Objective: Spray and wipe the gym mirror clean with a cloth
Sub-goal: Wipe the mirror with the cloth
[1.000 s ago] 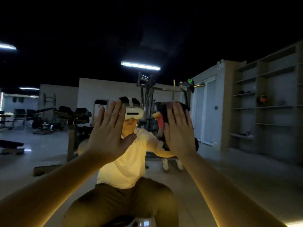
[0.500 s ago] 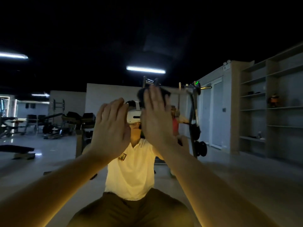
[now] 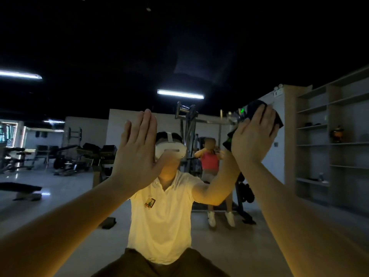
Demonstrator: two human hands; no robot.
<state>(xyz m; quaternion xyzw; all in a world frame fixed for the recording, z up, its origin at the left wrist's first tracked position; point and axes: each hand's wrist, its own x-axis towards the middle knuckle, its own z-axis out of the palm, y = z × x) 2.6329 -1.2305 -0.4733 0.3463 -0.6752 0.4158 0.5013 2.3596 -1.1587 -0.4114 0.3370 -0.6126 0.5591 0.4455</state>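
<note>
Against the mirror [image 3: 60, 196], right hand [image 3: 252, 137] flattens cloth [image 3: 276, 118].

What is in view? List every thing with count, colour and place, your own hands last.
mirror: one, fills the whole view, reflecting the gym
cloth: one, dark, upper right, pressed to the glass
ceiling lights: at least three, white, reflected above
weight machine: one, grey, reflected centre
benches: several, black, reflected left
shelving: one unit, grey, reflected right
second person: one, red top, reflected behind
left hand: flat, open, bare, centre left
right hand: flat on the cloth
</note>
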